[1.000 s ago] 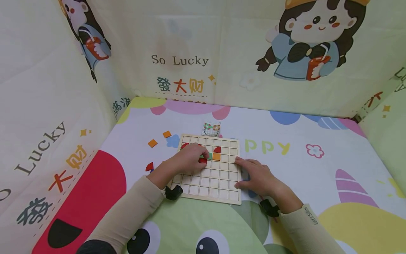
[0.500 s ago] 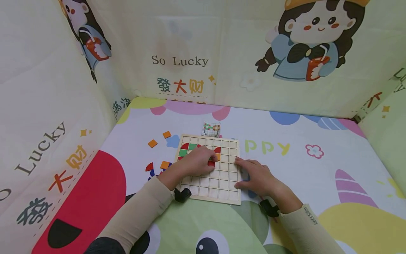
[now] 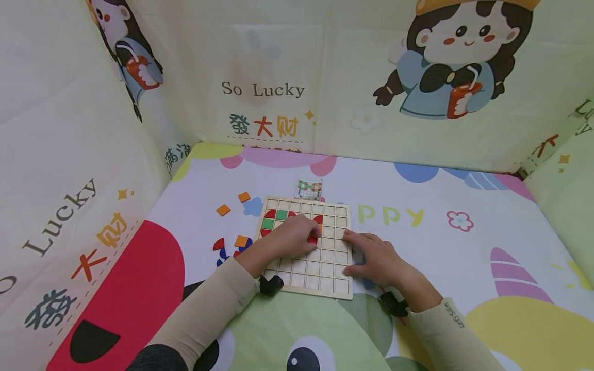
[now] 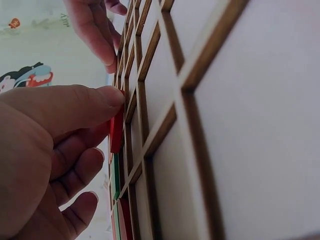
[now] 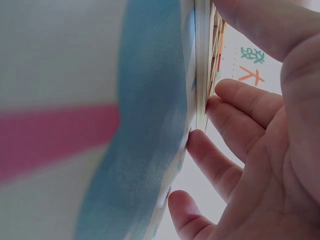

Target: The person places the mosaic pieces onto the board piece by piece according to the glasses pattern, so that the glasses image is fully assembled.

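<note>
My left hand (image 3: 294,238) is over the wooden grid board (image 3: 310,294), pinching a red tile (image 4: 116,131) between thumb and index finger. That tile sits against the grid just below the orange tile, mostly covered by the fingers in the head view; its full outline is hidden. At the board's right side, my right hand (image 3: 378,258) touches the edge with its thumb and fingertips, fingers spread and only slightly bent. Green square tiles (image 3: 267,223) and red rounded tiles (image 3: 270,213) lie in cells at the upper left of the grid. Another red tile (image 3: 318,219) lies farther right.
Behind the board lies a small pattern card (image 3: 309,189). Two orange squares (image 3: 223,209) lie to the left. Nearer, by my left forearm, is a cluster of loose orange, blue and red tiles (image 3: 241,240), partly hidden. A printed cloth wall (image 3: 343,134) stands behind.
My left hand has shifted right across the board with the red tile, uncovering green and red tiles at the upper left. The right hand stays in place at the edge.
</note>
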`<state>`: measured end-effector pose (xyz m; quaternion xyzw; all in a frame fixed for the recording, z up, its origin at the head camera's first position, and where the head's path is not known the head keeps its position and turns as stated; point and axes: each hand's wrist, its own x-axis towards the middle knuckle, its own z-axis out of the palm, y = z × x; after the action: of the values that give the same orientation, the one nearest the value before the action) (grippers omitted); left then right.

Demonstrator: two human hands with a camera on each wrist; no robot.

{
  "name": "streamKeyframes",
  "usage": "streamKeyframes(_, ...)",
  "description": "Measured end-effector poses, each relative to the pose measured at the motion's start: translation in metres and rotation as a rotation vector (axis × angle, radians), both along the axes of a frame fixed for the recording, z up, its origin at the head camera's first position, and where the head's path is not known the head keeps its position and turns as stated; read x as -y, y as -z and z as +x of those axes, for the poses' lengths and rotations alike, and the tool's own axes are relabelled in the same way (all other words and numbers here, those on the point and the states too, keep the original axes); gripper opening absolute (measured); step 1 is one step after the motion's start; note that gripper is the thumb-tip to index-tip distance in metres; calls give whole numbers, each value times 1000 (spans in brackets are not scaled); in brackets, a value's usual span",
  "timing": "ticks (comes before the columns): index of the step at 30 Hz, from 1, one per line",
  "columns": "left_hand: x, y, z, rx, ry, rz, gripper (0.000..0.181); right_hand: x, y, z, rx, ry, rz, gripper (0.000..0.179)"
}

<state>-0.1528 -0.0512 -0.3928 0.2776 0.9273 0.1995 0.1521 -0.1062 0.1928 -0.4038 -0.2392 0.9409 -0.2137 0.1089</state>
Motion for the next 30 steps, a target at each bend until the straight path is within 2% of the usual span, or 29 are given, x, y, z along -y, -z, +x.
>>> streamKeyframes(11, -1, 1, -2, -3, -3, 10, 13, 0, 0, 0, 4, 0, 1, 77)
streamKeyframes(18, 4, -1, -2, 10, -22, 28, 19, 1, -1, 0, 11, 6, 5, 77)
streamKeyframes(30, 2, -1, -3, 28, -24, 14, 17, 2, -3, 1, 12, 8, 2, 77)
